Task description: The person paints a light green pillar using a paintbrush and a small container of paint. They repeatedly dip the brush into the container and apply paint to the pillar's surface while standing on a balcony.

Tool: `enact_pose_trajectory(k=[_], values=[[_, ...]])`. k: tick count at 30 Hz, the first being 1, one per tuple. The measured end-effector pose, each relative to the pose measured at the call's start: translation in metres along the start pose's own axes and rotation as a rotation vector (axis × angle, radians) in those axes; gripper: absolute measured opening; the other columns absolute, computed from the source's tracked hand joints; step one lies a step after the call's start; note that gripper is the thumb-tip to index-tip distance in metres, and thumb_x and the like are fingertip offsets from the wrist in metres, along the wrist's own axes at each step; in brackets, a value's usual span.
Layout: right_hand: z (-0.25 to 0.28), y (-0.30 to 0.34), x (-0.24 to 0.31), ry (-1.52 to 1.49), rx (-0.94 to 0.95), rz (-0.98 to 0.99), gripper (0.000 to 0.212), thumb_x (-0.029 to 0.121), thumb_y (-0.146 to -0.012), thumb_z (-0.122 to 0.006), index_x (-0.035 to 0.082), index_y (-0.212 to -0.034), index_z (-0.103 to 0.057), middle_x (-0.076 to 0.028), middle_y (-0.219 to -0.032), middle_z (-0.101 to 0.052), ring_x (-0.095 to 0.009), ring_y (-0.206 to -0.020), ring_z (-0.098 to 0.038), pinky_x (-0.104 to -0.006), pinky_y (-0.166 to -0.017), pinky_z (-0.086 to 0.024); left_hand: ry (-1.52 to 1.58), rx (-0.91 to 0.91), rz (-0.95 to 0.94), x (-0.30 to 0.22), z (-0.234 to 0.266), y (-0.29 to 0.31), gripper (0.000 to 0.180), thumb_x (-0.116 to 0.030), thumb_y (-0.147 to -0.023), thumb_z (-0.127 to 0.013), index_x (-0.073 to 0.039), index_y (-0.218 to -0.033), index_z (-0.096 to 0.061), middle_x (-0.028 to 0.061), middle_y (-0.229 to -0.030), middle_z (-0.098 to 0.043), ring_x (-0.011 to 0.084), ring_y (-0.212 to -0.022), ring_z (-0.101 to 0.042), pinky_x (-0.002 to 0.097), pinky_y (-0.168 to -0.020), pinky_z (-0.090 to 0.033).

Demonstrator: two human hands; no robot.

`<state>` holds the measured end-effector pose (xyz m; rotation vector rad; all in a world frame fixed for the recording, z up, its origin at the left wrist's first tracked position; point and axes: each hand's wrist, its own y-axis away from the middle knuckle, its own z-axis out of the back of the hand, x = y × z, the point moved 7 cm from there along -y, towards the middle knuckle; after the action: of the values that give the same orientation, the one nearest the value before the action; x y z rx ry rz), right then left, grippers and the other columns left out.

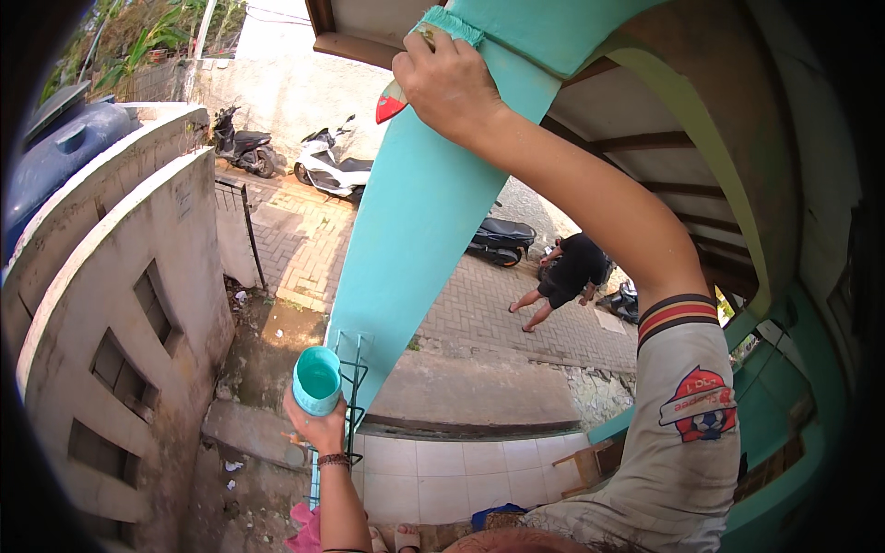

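Observation:
Raised high at the top, my right hand [449, 81] grips a paintbrush [452, 26] with turquoise-coated bristles. The bristles press against the upper part of a turquoise pillar [419, 203], close to where it meets the beam above. A red end of the brush handle [391, 103] sticks out below my fingers. Lower down, my left hand [318, 424] is wrapped round a small cup [317, 378] smeared with turquoise paint, held upright beside the pillar's lower part. Paint of the same colour shows inside the cup.
A dark metal rack [353, 378] juts from the pillar beside the cup. White tiles [442, 465] lie below, and a pale wall with openings [120, 341] stands left. Beyond, a person in black [573, 270] bends near parked motorbikes, including a white one [334, 166]. A roof [654, 161] hangs above right.

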<state>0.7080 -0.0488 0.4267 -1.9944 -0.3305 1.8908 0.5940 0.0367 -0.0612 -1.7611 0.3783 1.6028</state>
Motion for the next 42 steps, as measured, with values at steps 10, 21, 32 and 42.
enact_pose_trajectory(k=[10, 21, 32, 42], values=[[0.013, -0.003, -0.001, -0.07, 0.002, 0.02, 0.011, 0.014, -0.073, -0.066, 0.005, -0.078, -0.07, -0.009, -0.086, -0.061, -0.026, -0.081, -0.062, -0.0336, -0.065, -0.052, 0.013, -0.024, -0.017, 0.002, 0.003, -0.001, 0.082, -0.011, -0.053, -0.085, 0.0, -0.127, -0.05, 0.0181, -0.119, -0.055, 0.0384, -0.113, -0.054, 0.0461, -0.099, -0.043], [0.017, 0.033, -0.025, -0.126, 0.154, -0.154, 0.008, 0.011, -0.074, -0.063, 0.006, -0.08, -0.065, -0.009, -0.095, -0.062, -0.025, -0.086, -0.064, -0.0349, -0.068, -0.054, -0.012, -0.05, -0.016, 0.008, 0.004, -0.002, 0.082, -0.011, -0.053, -0.085, 0.0, -0.126, -0.05, 0.0171, -0.119, -0.056, 0.0378, -0.113, -0.054, 0.0463, -0.1, -0.042], [0.017, 0.082, -0.055, -0.168, -0.032, -0.11, 0.01, 0.01, -0.074, -0.063, 0.009, -0.083, -0.065, -0.006, -0.092, -0.06, -0.024, -0.08, -0.062, -0.036, -0.066, -0.054, 0.027, -0.048, -0.031, 0.004, 0.004, -0.002, 0.081, -0.009, -0.055, -0.085, -0.002, -0.128, -0.05, 0.0165, -0.122, -0.056, 0.0368, -0.115, -0.053, 0.0455, -0.101, -0.041], [0.043, 0.093, -0.054, -0.211, -0.019, -0.078, 0.014, 0.009, -0.073, -0.063, 0.01, -0.087, -0.063, -0.006, -0.092, -0.059, -0.025, -0.084, -0.06, -0.0357, -0.069, -0.052, 0.023, -0.05, -0.041, 0.006, 0.002, 0.0, 0.082, -0.012, -0.056, -0.086, -0.001, -0.129, -0.05, 0.0173, -0.121, -0.056, 0.037, -0.114, -0.054, 0.0458, -0.101, -0.042]])
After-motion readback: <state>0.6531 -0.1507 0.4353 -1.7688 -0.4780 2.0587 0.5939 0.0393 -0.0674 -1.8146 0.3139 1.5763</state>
